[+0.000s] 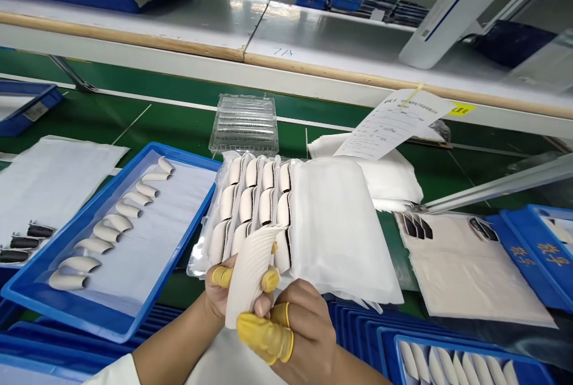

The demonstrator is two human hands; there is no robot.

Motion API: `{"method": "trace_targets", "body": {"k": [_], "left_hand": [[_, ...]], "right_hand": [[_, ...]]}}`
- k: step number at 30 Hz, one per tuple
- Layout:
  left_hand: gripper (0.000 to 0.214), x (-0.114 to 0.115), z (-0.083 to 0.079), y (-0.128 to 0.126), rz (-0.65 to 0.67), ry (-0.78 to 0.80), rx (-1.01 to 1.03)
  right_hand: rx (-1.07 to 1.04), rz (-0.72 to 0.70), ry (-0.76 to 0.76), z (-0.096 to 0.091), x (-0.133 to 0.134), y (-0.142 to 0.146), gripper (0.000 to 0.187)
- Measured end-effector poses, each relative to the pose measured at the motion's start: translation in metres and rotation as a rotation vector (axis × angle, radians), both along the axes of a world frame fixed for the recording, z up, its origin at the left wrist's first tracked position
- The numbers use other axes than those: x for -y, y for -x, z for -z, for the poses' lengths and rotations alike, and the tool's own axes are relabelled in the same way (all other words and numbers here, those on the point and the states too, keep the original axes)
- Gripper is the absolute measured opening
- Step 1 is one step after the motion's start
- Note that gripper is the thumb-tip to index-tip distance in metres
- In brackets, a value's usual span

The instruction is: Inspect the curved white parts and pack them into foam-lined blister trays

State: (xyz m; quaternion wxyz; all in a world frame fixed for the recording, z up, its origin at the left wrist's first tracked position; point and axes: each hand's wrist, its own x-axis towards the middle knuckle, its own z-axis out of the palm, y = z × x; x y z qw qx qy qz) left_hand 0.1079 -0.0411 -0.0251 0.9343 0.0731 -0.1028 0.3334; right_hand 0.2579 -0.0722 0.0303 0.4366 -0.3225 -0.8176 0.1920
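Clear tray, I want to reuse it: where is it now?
In the head view, the clear tray sits on the green mat, centre, just beyond the white pack.

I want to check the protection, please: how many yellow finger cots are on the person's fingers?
4: the left hand has one finger cot and another; the right hand has one and another. More may be hidden behind the hands.

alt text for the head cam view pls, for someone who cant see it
The left hand and right hand, wearing yellow finger cots, hold a curved white piece above a plastic pack of similar pieces. To the left, a blue tray holds rows of curved beige pieces.
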Motion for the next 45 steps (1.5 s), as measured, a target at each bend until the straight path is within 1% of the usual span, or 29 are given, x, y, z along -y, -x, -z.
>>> {"method": "trace_targets", "body": {"k": [3, 5, 6, 8, 9, 10, 12, 15, 18, 20, 21, 23, 25, 27, 29, 31, 33, 36, 40, 42, 43, 44, 45], "left_hand": [[0.036, -0.001, 0.000, 0.001, 0.006, -0.011, -0.004], [0.040, -0.003, -0.003, 0.003, -0.051, 0.002, -0.097], [0.040, -0.004, -0.005, 0.004, -0.115, 0.007, -0.180], [0.044, -0.005, -0.009, 0.009, -0.280, -0.010, -0.425], [0.049, -0.006, -0.010, 0.011, -0.355, -0.040, -0.560], [0.056, -0.005, -0.011, 0.013, -0.417, -0.077, -0.686], [0.069, -0.002, -0.012, 0.016, -0.492, -0.139, -0.884], [0.078, 0.007, -0.009, 0.013, -0.514, -0.149, -1.042], [0.084, 0.016, -0.006, 0.006, -0.470, -0.122, -1.085], [0.080, 0.017, -0.006, 0.003, -0.477, -0.096, -1.075], [0.074, 0.015, -0.007, 0.003, -0.498, -0.087, -1.064], [0.061, 0.008, -0.008, 0.002, -0.575, -0.077, -1.065], [0.045, -0.002, -0.009, 0.001, -0.653, -0.053, -1.077], [0.028, -0.012, -0.011, -0.003, -0.674, -0.014, -1.058], [0.025, -0.018, -0.013, -0.010, -0.654, 0.030, -1.009], [0.031, -0.022, -0.016, -0.019, -0.638, 0.065, -0.996], [0.033, -0.024, -0.019, -0.028, -0.629, 0.085, -1.004], [0.029, -0.029, -0.022, -0.040, -0.615, 0.053, -0.990], [0.023, -0.038, -0.026, -0.053, -0.685, -0.037, -0.983], [0.025, -0.043, -0.027, -0.059, -0.702, -0.048, -1.035], [0.027, -0.047, -0.027, -0.061, -0.705, -0.030, -1.072], [0.030, -0.051, -0.026, -0.062, -0.708, -0.002, -1.109], [0.031, -0.057, -0.024, -0.063, -0.708, 0.028, -1.144]], "right_hand": [[0.008, 0.026, 0.016, 0.001, 0.000, 0.000, 0.009], [-0.002, 0.049, 0.051, 0.002, -0.001, -0.001, 0.009], [-0.013, 0.069, 0.085, 0.003, -0.002, -0.001, 0.015], [-0.031, 0.139, 0.191, 0.005, -0.004, -0.003, 0.039], [-0.026, 0.184, 0.241, 0.007, -0.005, -0.004, 0.049], [-0.014, 0.230, 0.281, 0.009, -0.006, -0.006, 0.055], [0.013, 0.288, 0.343, 0.014, -0.006, -0.008, 0.056], [-0.059, 0.300, 0.461, 0.021, -0.005, -0.009, 0.052], [-0.215, 0.294, 0.674, 0.024, -0.003, -0.010, 0.054], [-0.372, 0.246, 0.868, 0.022, -0.003, -0.012, 0.062], [-0.478, 0.189, 0.987, 0.021, -0.002, -0.013, 0.067], [-0.712, 0.034, 1.241, 0.018, -0.001, -0.016, 0.071], [-0.908, -0.126, 1.466, 0.016, 0.003, -0.017, 0.067], [-1.047, -0.258, 1.623, 0.015, 0.008, -0.017, 0.062], [-1.147, -0.372, 1.728, 0.014, 0.013, -0.016, 0.058], [-1.214, -0.460, 1.784, 0.013, 0.016, -0.015, 0.055], [-1.283, -0.486, 1.797, 0.010, 0.017, -0.017, 0.054], [-1.371, -0.441, 1.822, 0.007, 0.015, -0.024, 0.053], [-1.395, -0.366, 1.859, 0.006, 0.010, -0.037, 0.053], [-1.355, -0.325, 1.814, 0.007, 0.007, -0.044, 0.053], [-1.300, -0.285, 1.758, 0.008, 0.005, -0.049, 0.054], [-1.209, -0.228, 1.679, 0.010, 0.003, -0.053, 0.056], [-1.090, -0.143, 1.575, 0.013, 0.001, -0.058, 0.058]]}}
